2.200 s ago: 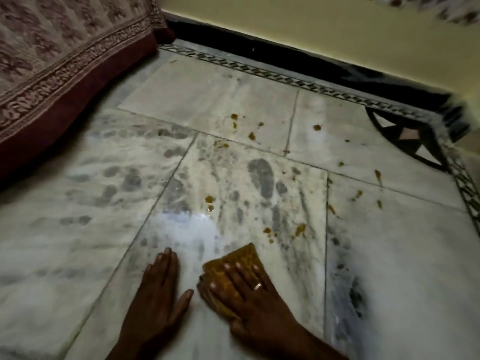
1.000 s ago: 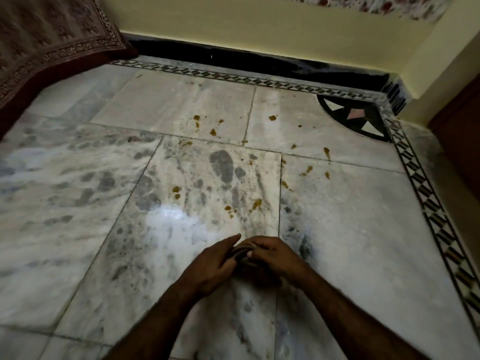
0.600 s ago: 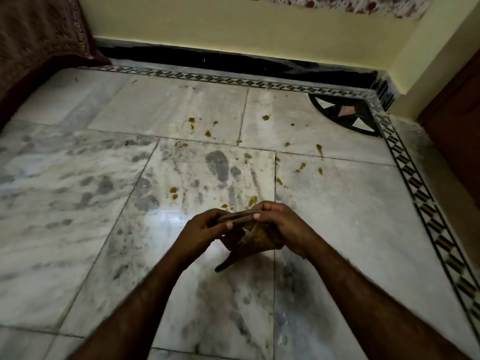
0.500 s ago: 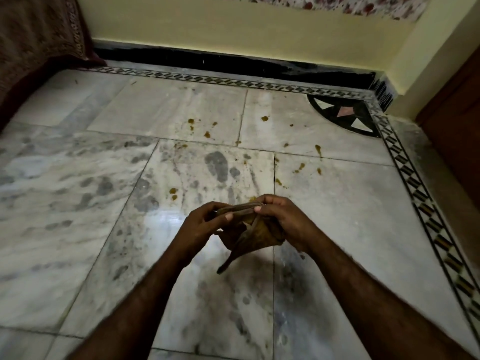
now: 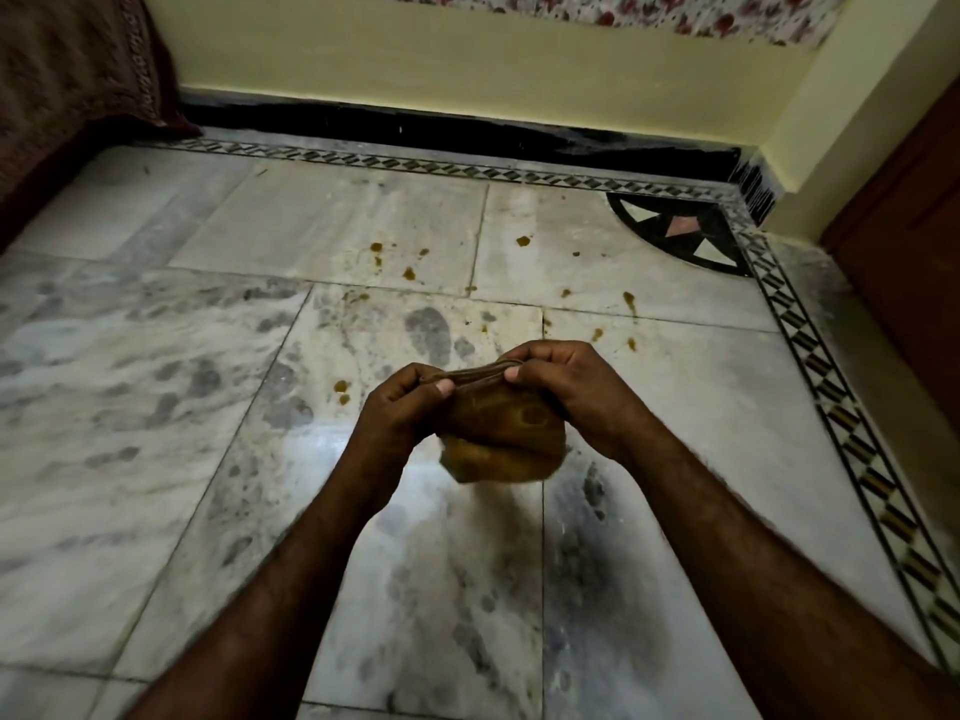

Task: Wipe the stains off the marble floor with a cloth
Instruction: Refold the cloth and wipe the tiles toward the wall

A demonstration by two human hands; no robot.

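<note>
Cloth (image 5: 501,433), ochre-brown, up in the air over the floor (image 5: 130,459), mid-frame, not touching marble. Top edge pulled into a thin taut band between left hand (image 5: 400,407) and right hand (image 5: 571,392), hands close together. Remainder hanging below as a bunched pouch, lower edge blurred. Fingers (image 5: 410,379) on both hands curled tight, thumb against forefinger, pinching that top edge, one hand per end. Judged soft, limp, light, zero stiffness; maybe damp or soiled going by colour, cannot confirm. Not fragile, little slip risk under a pinch. Best taken by an edge or corners for refolding, then pressed flat under a palm for wiping, cleaner face down. Looks like a refold or wring step, no wiping at this moment. Stains (image 5: 341,387) plenty: ochre blobs just beyond left hand, a cluster further out toward the far slabs, more beyond right hand near the slab joint. Task judged well short of done. Floor pale marble slabs, grey veining and dark blotches, thin joints, glossy, glare patch beside left wrist; hard, smooth, likely slick when wet. Room: diamond-pattern border (image 5: 831,387) along right and far sides, corner inlay (image 5: 680,236), black skirting (image 5: 415,127), yellow wall (image 5: 467,59), patterned maroon fabric (image 5: 67,59) far left, brown door (image 5: 914,226) at right.
</note>
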